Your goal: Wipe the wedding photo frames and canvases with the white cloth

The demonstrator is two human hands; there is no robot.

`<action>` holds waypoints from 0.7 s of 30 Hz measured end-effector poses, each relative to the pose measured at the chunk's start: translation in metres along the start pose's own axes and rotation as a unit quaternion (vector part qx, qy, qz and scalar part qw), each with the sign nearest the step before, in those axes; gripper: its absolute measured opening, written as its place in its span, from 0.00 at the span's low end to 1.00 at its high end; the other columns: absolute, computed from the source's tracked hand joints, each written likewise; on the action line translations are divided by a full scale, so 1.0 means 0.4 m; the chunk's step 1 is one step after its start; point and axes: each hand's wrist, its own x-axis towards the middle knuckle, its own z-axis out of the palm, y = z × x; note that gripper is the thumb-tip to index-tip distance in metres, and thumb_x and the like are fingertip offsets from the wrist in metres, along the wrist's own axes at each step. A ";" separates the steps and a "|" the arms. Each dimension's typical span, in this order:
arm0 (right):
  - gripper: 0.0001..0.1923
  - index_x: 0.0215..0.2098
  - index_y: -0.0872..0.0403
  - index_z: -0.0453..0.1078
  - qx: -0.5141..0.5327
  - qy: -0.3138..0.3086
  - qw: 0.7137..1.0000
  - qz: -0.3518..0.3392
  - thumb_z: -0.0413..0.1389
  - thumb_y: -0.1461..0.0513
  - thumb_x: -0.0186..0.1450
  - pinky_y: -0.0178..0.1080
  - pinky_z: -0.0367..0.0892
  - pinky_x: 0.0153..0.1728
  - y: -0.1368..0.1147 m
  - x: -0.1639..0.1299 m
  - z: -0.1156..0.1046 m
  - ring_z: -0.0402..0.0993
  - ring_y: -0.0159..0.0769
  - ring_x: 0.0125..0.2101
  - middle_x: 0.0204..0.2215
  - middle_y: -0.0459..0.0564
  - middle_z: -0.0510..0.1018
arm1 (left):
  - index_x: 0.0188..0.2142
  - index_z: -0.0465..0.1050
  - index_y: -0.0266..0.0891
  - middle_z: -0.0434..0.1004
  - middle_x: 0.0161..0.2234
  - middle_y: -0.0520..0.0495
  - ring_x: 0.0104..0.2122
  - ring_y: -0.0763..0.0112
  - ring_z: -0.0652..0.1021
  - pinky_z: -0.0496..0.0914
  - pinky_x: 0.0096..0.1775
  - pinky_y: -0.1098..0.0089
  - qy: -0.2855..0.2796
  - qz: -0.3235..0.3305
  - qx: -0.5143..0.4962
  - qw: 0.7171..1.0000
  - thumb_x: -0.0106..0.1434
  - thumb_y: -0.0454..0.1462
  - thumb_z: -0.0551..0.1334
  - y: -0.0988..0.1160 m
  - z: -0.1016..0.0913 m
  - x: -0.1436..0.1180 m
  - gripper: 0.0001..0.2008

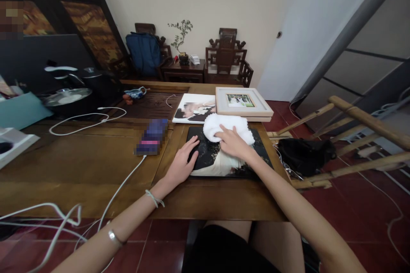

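A dark photo panel [205,160] with a pale dress printed on it lies flat at the table's front edge. My right hand [233,141] presses a white cloth [224,124] onto the panel's upper part, its fingers bent into the fabric. Against the panel's left edge rests my left hand [183,162], with fingers stretched out and thumb apart, holding nothing. Behind the cloth lie a white-edged photo print [192,113] and, to its right, a light framed picture [241,101] stacked on another frame.
A phone [152,136] with a white charging cable [123,185] lies left of my hands. Further left are a glass-lidded pot [68,98], a black kettle [101,83] and a small blue-and-white teapot [135,93]. A bamboo rack [361,115] stands on the right.
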 end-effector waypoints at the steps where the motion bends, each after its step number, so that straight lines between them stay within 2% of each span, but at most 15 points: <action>1: 0.26 0.52 0.57 0.66 -0.004 0.002 1.000 -0.006 0.43 0.72 0.56 0.66 0.43 0.54 -0.005 -0.003 0.002 0.46 0.49 0.62 0.58 0.62 0.63 | 0.56 0.61 0.40 0.58 0.61 0.42 0.61 0.64 0.60 0.56 0.60 0.55 0.002 -0.003 -0.004 1.000 0.66 0.38 0.49 0.002 -0.001 0.000 0.20; 3: 0.26 0.49 0.56 0.68 -0.001 0.003 1.000 -0.030 0.43 0.72 0.55 0.67 0.42 0.54 -0.026 -0.033 0.008 0.44 0.51 0.62 0.59 0.58 0.61 | 0.58 0.59 0.40 0.56 0.62 0.42 0.61 0.64 0.60 0.55 0.60 0.55 0.003 -0.003 -0.010 1.000 0.67 0.38 0.48 0.002 -0.001 0.001 0.20; 6: 0.25 0.44 0.54 0.71 0.017 -0.001 0.998 -0.065 0.44 0.73 0.53 0.68 0.38 0.56 -0.077 -0.121 0.022 0.41 0.51 0.63 0.61 0.50 0.59 | 0.58 0.59 0.39 0.56 0.62 0.42 0.62 0.64 0.58 0.54 0.60 0.54 0.008 0.007 -0.009 1.000 0.67 0.37 0.48 -0.004 0.003 -0.001 0.21; 10: 0.23 0.40 0.53 0.72 0.039 -0.025 0.996 -0.078 0.45 0.73 0.50 0.69 0.33 0.57 -0.153 -0.257 0.031 0.36 0.52 0.64 0.63 0.46 0.56 | 0.59 0.59 0.40 0.57 0.62 0.42 0.62 0.64 0.56 0.53 0.61 0.52 -0.002 0.008 0.003 1.000 0.67 0.36 0.47 -0.013 0.009 -0.003 0.21; 13: 0.22 0.37 0.52 0.72 0.063 -0.049 0.993 -0.091 0.46 0.73 0.49 0.67 0.31 0.58 -0.191 -0.323 0.025 0.34 0.50 0.64 0.63 0.44 0.54 | 0.59 0.59 0.40 0.58 0.62 0.42 0.62 0.63 0.57 0.53 0.60 0.52 -0.021 -0.001 0.011 1.000 0.67 0.37 0.48 -0.014 0.010 -0.003 0.21; 17: 0.23 0.38 0.52 0.71 0.096 -0.065 0.989 -0.095 0.45 0.73 0.49 0.66 0.33 0.58 -0.174 -0.321 0.008 0.38 0.47 0.64 0.61 0.45 0.59 | 0.58 0.59 0.40 0.57 0.62 0.42 0.62 0.63 0.57 0.54 0.60 0.52 -0.025 -0.007 0.011 1.000 0.67 0.37 0.48 -0.012 0.008 -0.001 0.21; 21: 0.23 0.42 0.55 0.70 0.086 -0.035 0.994 -0.065 0.44 0.73 0.52 0.64 0.37 0.58 -0.079 -0.218 0.000 0.44 0.45 0.63 0.59 0.54 0.63 | 0.58 0.60 0.40 0.58 0.61 0.42 0.62 0.63 0.57 0.54 0.60 0.52 -0.027 -0.013 0.014 0.999 0.67 0.37 0.48 -0.016 0.011 -0.001 0.21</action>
